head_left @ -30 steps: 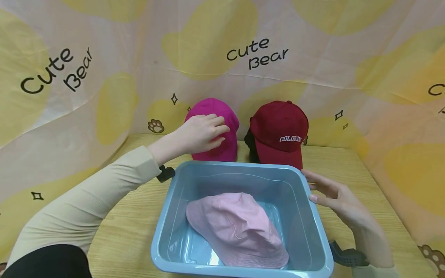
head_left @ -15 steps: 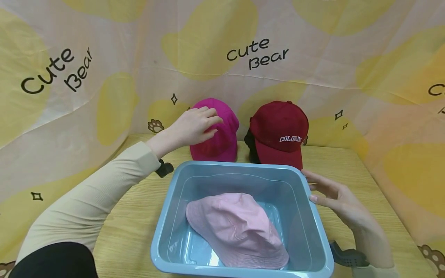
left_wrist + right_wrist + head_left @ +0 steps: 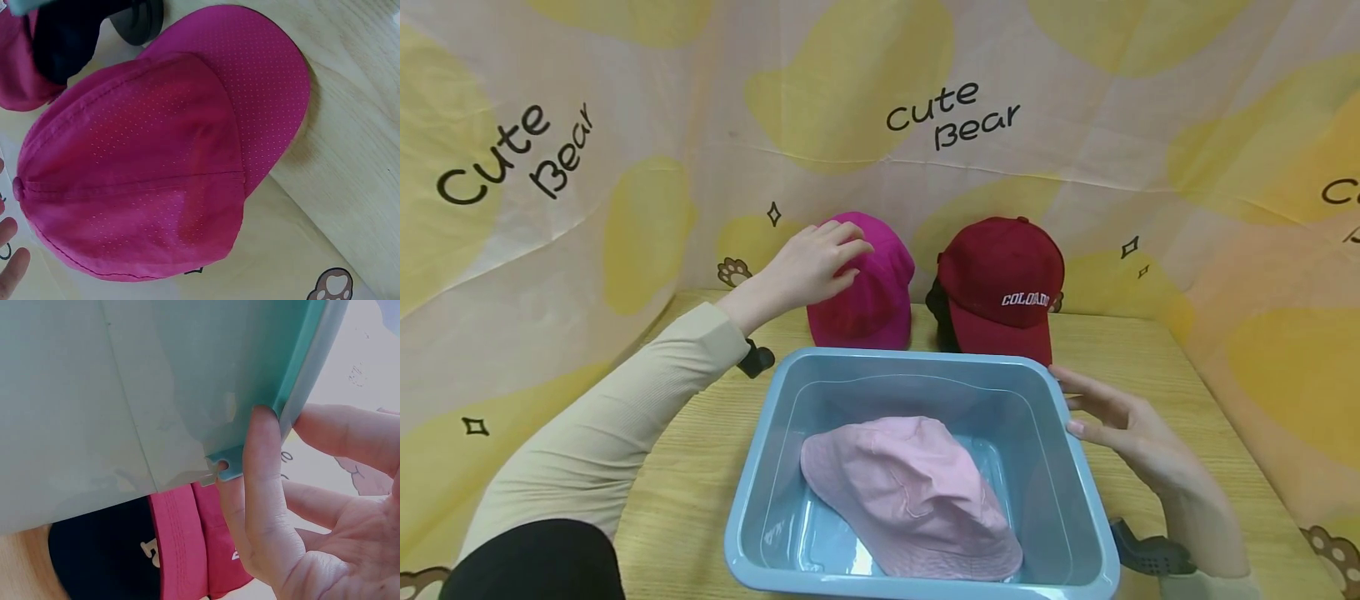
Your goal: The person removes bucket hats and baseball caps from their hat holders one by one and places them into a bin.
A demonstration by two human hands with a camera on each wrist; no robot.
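Note:
My left hand (image 3: 816, 262) is over the left side of a magenta baseball cap (image 3: 880, 292) at the back of the table, its fingers loosely bent. In the left wrist view the fingertips (image 3: 14, 273) show apart from the cap's crown, beside its top button. My right hand (image 3: 1138, 433) holds the rim of a blue plastic tub (image 3: 1078, 475) near its back right corner, the thumb and fingers at the rim in the right wrist view. A pale pink bucket hat (image 3: 917, 500) lies tilted inside the tub.
Behind the tub stands a dark red baseball cap (image 3: 1003, 275) lettered in white, with a black cap (image 3: 942, 312) partly hidden behind it. The printed cloth backdrop (image 3: 820, 108) rises behind the wooden table (image 3: 662, 500) and at both sides.
My left hand has moved left and slightly up over the magenta cap, uncovering more of its front. The right hand, the tub and the hats have stayed put.

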